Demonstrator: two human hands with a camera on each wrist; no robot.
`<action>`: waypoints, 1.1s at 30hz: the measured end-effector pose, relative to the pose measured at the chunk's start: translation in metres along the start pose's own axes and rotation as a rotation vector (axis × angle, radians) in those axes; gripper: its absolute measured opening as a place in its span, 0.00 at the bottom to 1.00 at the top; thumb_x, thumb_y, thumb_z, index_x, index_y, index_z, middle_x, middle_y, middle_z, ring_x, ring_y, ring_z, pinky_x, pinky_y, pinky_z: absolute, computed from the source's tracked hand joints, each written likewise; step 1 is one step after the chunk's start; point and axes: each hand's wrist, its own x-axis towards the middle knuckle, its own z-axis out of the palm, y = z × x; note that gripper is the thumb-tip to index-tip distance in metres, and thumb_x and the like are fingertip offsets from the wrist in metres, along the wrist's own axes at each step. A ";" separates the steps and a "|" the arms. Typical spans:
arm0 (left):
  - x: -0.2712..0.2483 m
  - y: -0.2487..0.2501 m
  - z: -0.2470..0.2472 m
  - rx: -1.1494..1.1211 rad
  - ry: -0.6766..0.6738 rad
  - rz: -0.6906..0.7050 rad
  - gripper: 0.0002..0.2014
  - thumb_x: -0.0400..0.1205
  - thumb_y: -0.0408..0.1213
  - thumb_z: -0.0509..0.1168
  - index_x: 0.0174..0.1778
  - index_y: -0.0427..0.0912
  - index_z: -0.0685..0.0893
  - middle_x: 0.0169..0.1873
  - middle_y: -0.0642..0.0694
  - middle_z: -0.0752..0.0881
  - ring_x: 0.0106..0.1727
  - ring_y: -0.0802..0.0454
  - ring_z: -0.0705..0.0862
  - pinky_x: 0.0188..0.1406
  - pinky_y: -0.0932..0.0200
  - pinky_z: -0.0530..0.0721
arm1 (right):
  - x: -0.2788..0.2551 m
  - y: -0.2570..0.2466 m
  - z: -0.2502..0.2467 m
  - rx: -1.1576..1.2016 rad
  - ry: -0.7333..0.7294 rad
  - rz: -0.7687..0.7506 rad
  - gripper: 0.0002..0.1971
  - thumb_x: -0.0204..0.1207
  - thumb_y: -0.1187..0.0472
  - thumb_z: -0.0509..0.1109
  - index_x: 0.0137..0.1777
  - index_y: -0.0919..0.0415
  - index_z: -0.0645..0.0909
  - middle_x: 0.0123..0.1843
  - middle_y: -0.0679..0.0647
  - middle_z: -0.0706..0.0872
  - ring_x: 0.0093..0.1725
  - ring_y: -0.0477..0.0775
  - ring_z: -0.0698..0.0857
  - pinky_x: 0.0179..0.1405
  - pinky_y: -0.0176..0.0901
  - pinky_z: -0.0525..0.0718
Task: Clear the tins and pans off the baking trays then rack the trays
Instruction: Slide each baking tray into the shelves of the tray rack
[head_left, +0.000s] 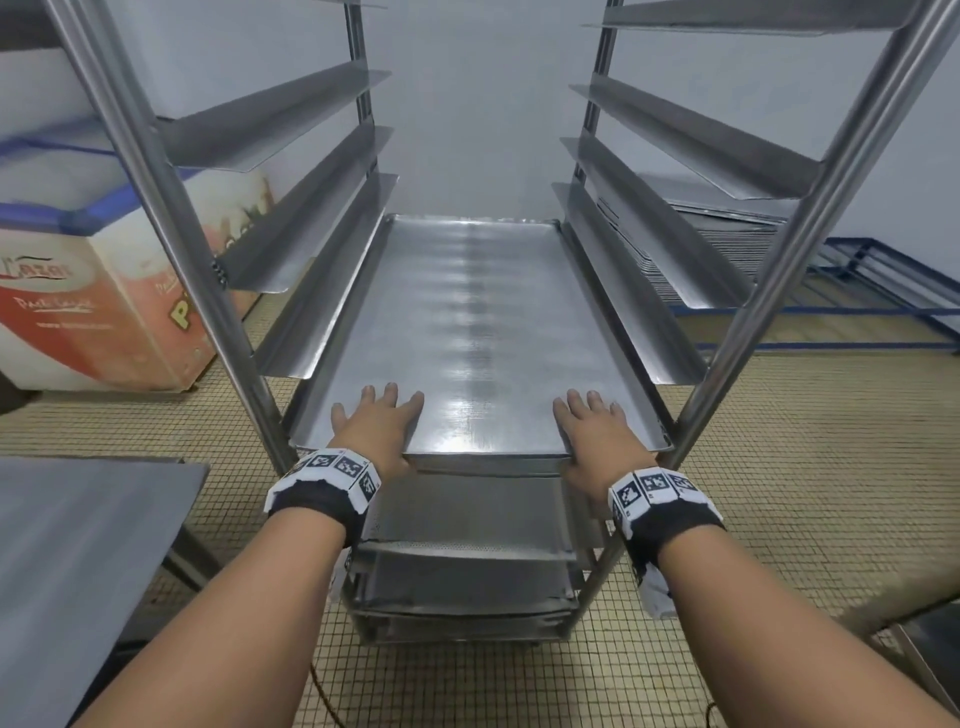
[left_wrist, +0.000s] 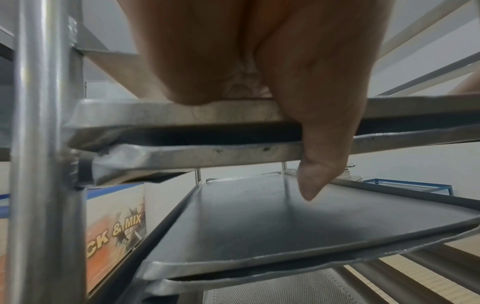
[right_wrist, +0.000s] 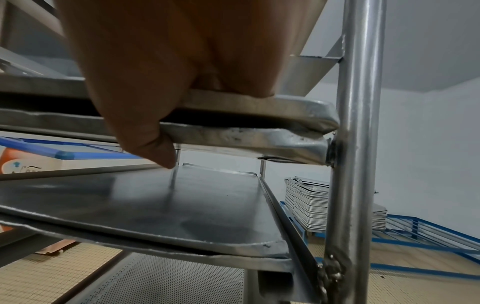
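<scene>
A bare metal baking tray (head_left: 467, 322) lies on a pair of runners in the steel rack (head_left: 171, 234), its near edge level with the front posts. My left hand (head_left: 382, 421) rests flat on the tray's near left corner and my right hand (head_left: 597, 426) flat on the near right corner, fingers straight on top. In the left wrist view the left thumb (left_wrist: 319, 144) hangs down across the tray rim (left_wrist: 182, 111) and a second rim (left_wrist: 207, 154) just beneath. The right thumb (right_wrist: 145, 133) hangs likewise over both rims (right_wrist: 259, 107). No tins or pans are in view.
More trays sit lower in the rack (left_wrist: 259, 222), some of them perforated (head_left: 467, 514). Empty runners climb both sides above. A tall tray stack (right_wrist: 311, 201) stands on a blue frame (head_left: 857, 291) at right. A printed box (head_left: 78, 291) is at left, a grey table (head_left: 78, 545) near left.
</scene>
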 end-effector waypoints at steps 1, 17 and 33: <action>0.004 -0.001 -0.001 0.003 0.003 0.002 0.46 0.76 0.42 0.74 0.84 0.56 0.52 0.85 0.44 0.52 0.86 0.37 0.50 0.80 0.26 0.54 | 0.005 0.001 0.000 -0.005 -0.002 -0.003 0.41 0.77 0.59 0.71 0.86 0.59 0.51 0.86 0.59 0.54 0.85 0.67 0.52 0.84 0.64 0.55; 0.045 -0.012 -0.007 0.036 0.014 0.039 0.47 0.74 0.46 0.75 0.84 0.57 0.53 0.83 0.45 0.56 0.84 0.39 0.54 0.78 0.26 0.58 | 0.032 0.007 0.000 -0.049 0.107 -0.030 0.41 0.73 0.54 0.74 0.83 0.59 0.58 0.83 0.58 0.63 0.78 0.63 0.64 0.77 0.55 0.68; -0.063 -0.007 0.024 0.027 0.200 -0.075 0.43 0.81 0.47 0.67 0.87 0.48 0.48 0.86 0.41 0.48 0.87 0.39 0.49 0.84 0.44 0.57 | -0.035 -0.024 -0.012 0.040 0.148 0.067 0.32 0.77 0.55 0.72 0.79 0.57 0.66 0.75 0.56 0.74 0.74 0.58 0.73 0.76 0.52 0.71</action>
